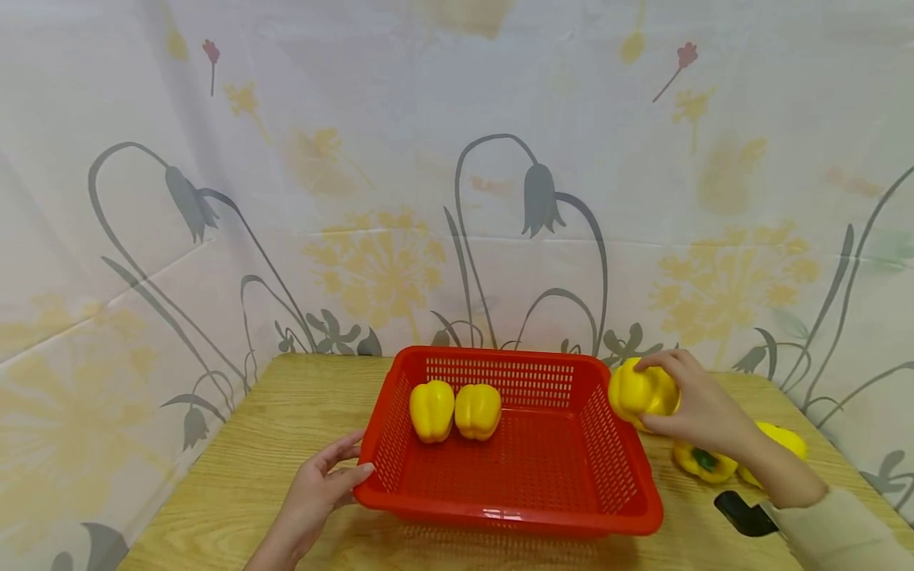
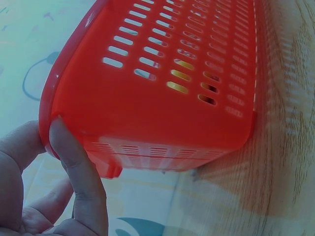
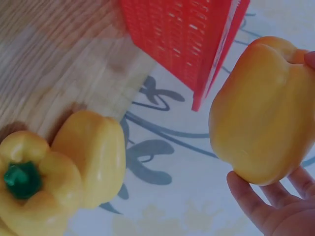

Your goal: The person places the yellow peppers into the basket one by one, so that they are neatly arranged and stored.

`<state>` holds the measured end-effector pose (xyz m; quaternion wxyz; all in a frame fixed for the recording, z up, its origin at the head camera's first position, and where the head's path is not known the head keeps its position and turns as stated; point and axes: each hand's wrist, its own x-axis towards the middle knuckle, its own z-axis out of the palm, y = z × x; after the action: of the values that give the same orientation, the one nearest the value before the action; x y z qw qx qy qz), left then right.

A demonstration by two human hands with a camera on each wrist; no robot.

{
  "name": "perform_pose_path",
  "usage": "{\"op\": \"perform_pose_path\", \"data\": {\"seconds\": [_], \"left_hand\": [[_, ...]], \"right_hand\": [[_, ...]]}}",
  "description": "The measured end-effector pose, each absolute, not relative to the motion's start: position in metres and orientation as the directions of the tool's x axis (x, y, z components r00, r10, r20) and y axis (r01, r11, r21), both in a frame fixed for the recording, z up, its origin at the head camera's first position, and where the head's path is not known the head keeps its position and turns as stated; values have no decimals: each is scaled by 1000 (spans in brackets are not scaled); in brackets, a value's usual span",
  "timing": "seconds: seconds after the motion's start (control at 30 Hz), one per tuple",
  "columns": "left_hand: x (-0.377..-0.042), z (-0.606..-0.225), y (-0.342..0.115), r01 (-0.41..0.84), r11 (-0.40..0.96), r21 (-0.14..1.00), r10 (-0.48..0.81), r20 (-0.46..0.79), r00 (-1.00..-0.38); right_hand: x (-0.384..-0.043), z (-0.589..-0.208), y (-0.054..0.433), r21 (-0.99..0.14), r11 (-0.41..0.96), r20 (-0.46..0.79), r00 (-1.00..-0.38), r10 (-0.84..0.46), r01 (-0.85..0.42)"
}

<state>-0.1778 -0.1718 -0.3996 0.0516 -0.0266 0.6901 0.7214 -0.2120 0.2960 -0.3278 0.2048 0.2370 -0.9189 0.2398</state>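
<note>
Right fingers [image 3: 247, 197] wide around pepper [image 3: 261, 118]

Right wrist view crops held pepper [image 3: 261, 115]; forearm [image 1: 785, 473] partly hides rightmost pepper [image 1: 787, 439]

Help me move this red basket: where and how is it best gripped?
Probably by the basket rim, at both short ends, coming from left and right: it juts outward as an edge to grip, and the left hand holds the left end.
</note>
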Motion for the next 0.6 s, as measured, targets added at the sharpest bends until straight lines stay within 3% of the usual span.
{"op": "perform_pose_path", "data": {"seconds": [0.17, 0.6], "left_hand": [[-179, -400, -172, -116, -45, 992, 43, -115, -992], [-179, -399, -171, -116, -48, 992, 42, -114, -993]], "right_hand": [[-216, -325, 287, -336, 749, 502, -781, -370, -571], [-227, -315, 267, -367, 743, 445, -807, -388, -560]]}}
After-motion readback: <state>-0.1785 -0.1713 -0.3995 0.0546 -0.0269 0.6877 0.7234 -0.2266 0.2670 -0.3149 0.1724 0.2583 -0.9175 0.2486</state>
